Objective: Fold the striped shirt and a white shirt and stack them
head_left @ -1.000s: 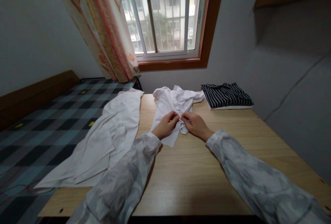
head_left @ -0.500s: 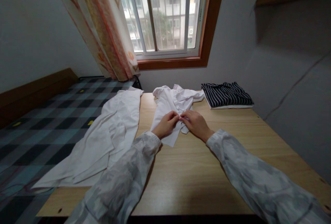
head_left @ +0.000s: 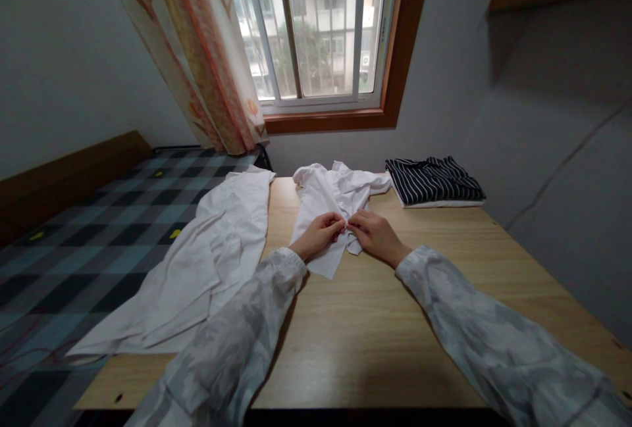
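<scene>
A small white shirt point(head_left: 318, 190) lies spread on the wooden table, its collar toward the window. My left hand point(head_left: 323, 233) pinches the front edge of the shirt from the left. From the right, my right hand point(head_left: 372, 233) pinches the same front edge, with its fingertips almost meeting those of the left. A button shows on the shirt just above my fingers; whatever lies right between the fingertips is too small to make out. The lower corners of the shirt stick out below my hands.
A larger white garment point(head_left: 197, 269) lies crumpled along the left of the table point(head_left: 345, 341), reaching over the checked bed point(head_left: 113, 216). Folded black-and-white striped clothing point(head_left: 434, 180) rests on a white folded piece at the back right. A curtain point(head_left: 197, 52) hangs by the window.
My fingertips have shifted very slightly on the shirt's front edge, with a small gap now between them. The shirt and the other clothes lie as before.
</scene>
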A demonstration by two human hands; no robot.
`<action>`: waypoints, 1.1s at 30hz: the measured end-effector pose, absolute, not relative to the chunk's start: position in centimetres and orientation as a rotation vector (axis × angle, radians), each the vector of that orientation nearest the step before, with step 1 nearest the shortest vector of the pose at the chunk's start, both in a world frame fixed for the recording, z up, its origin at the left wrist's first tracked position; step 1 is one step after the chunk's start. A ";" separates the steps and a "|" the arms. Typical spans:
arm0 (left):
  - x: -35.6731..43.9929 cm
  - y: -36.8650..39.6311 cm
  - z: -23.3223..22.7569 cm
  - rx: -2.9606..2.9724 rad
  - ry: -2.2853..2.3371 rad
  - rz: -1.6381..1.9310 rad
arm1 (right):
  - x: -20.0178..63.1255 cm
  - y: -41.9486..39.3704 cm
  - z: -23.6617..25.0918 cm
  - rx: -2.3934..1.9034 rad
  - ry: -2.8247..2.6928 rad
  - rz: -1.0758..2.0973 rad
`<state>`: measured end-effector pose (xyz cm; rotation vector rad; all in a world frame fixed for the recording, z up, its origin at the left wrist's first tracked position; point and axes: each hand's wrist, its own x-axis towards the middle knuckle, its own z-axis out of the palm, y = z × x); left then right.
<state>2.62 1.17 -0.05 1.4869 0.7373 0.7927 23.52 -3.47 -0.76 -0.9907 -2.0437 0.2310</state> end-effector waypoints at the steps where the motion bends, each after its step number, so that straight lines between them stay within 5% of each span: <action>1: 2.6 1.1 0.0 1.487 0.737 0.792 | 23.7 -3.3 -0.9 -1.006 -2.001 0.307; 6: 2.5 0.8 0.3 1.452 0.767 0.827 | 24.1 -2.1 -1.4 -1.074 -1.853 0.595; 13: 2.4 0.9 -0.5 1.479 0.800 0.947 | 25.2 -1.6 -2.7 -1.311 -1.800 0.064; 17: 2.4 0.9 -0.7 1.611 0.929 1.029 | 26.5 -1.1 -3.2 -1.392 -1.935 0.017; 26: 0.5 0.2 2.7 2.351 1.163 0.791 | 28.7 -0.5 -0.6 -1.450 -2.200 0.433; 33: -1.2 1.3 4.8 2.374 0.910 0.294 | 31.2 -1.8 3.4 -1.329 -2.374 1.158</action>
